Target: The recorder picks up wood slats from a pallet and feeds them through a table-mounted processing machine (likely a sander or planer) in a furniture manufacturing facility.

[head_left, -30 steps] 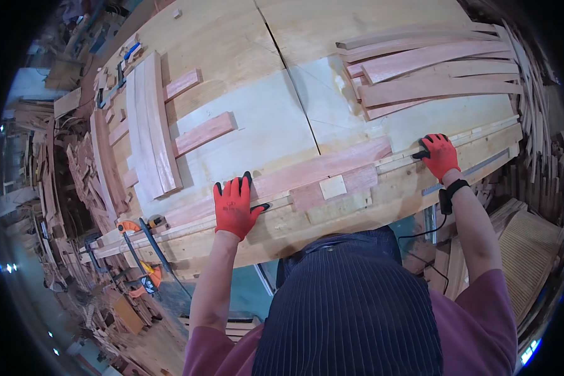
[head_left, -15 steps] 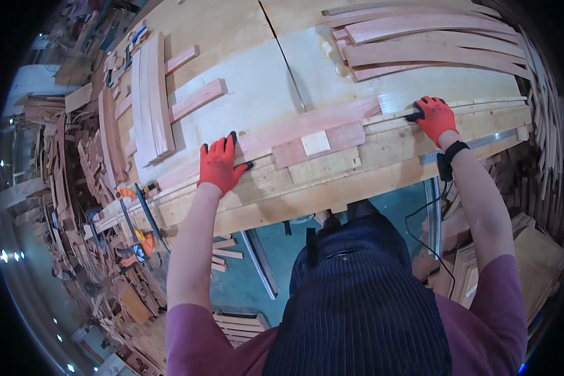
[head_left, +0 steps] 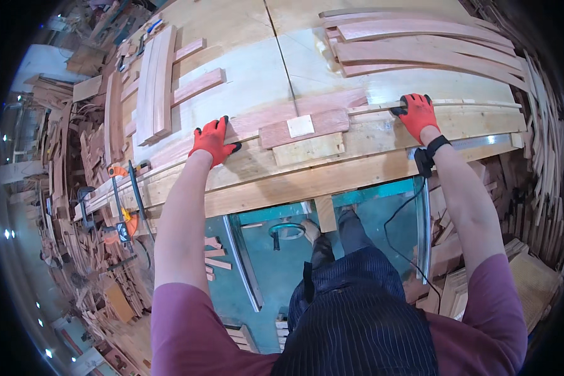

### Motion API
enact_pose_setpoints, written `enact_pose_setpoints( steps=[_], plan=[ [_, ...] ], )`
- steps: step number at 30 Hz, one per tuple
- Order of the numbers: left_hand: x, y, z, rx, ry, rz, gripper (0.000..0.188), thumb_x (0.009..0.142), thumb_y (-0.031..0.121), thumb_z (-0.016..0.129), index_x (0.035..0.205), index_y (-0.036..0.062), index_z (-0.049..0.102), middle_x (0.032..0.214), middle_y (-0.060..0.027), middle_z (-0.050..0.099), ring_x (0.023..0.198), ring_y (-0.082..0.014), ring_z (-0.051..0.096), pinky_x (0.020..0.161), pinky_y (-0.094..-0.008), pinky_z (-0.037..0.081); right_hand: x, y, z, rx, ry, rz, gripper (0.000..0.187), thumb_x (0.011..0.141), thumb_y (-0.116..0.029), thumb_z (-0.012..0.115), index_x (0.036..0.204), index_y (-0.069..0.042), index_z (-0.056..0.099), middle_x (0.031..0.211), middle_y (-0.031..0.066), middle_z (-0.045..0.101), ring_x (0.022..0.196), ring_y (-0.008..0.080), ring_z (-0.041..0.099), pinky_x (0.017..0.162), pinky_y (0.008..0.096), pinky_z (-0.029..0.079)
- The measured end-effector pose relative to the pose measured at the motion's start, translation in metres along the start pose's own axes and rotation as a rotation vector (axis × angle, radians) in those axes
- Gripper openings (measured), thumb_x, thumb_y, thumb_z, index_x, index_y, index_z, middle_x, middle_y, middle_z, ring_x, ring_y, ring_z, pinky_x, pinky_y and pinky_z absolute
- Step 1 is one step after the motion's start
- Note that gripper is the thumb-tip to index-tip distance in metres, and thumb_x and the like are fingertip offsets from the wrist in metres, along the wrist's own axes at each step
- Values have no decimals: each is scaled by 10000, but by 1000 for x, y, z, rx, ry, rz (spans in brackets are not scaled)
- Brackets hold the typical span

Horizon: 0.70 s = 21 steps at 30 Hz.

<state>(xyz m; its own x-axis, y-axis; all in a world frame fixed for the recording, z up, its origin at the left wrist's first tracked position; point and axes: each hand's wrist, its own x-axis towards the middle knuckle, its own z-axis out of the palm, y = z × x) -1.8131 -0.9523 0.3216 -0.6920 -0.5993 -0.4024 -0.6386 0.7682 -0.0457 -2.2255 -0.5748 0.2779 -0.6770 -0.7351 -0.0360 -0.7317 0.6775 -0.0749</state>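
Observation:
My left hand (head_left: pixel 211 142), in a red glove with black fingertips, spreads its fingers over a long pale wooden strip (head_left: pixel 376 109) along the bench's near edge. At the right, my gloved right hand (head_left: pixel 418 117) closes around the same strip, thumb on the near side. Between the hands, a pinkish wooden block (head_left: pixel 326 125) lies against the strip. A small pale wood piece (head_left: pixel 300 126) sits on that block, and a pale board (head_left: pixel 310 149) lies under it. Behind the strip, a wide pinkish board (head_left: pixel 269 116) lies flat, partly hidden by my left hand.
Orange-handled clamps (head_left: pixel 124 216) hang at the bench's left end. Curved boards (head_left: pixel 413 50) are stacked at the far right; straight boards (head_left: pixel 156 88) lie at the far left. A metal ruler (head_left: pixel 476 143) lies along the right edge. A handwheel (head_left: pixel 288 232) shows below the bench.
The view has shifted, so more of the floor, my legs and the handwheel show. My hands stay near the same places along the strip.

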Motion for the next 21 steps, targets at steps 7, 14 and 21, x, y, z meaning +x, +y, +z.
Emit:
enact_pose_setpoints(
  steps=[7, 14, 21],
  plan=[
    [4, -9, 12, 51, 34, 10, 1021, 838, 534, 777, 1623, 99, 291, 1547, -185, 454, 1458, -348, 418, 1204, -625, 281, 3, 4, 13, 5, 42, -40, 458, 882, -351, 737, 1254, -100, 649, 1310, 121, 621, 1304, 316, 534, 1180, 475, 344],
    [4, -11, 0, -3, 24, 61, 1006, 800, 564, 794, 1583, 109, 357, 1478, -164, 502, 1415, -339, 440, 1170, -618, 297, 3, 9, 30, 23, 19, -41, 522, 841, -291, 785, 1270, -60, 598, 1312, 143, 591, 1327, 338, 492, 1232, 500, 287],
    [19, -45, -19, -165, -122, 41, 816, 861, 646, 684, 1465, 118, 536, 1439, -184, 544, 1359, -344, 507, 1129, -449, 393, 16, 1, 26, 31, -66, -25, 581, 800, -206, 811, 1297, -41, 559, 1336, 157, 559, 1357, 354, 455, 1239, 500, 278]
  ],
)
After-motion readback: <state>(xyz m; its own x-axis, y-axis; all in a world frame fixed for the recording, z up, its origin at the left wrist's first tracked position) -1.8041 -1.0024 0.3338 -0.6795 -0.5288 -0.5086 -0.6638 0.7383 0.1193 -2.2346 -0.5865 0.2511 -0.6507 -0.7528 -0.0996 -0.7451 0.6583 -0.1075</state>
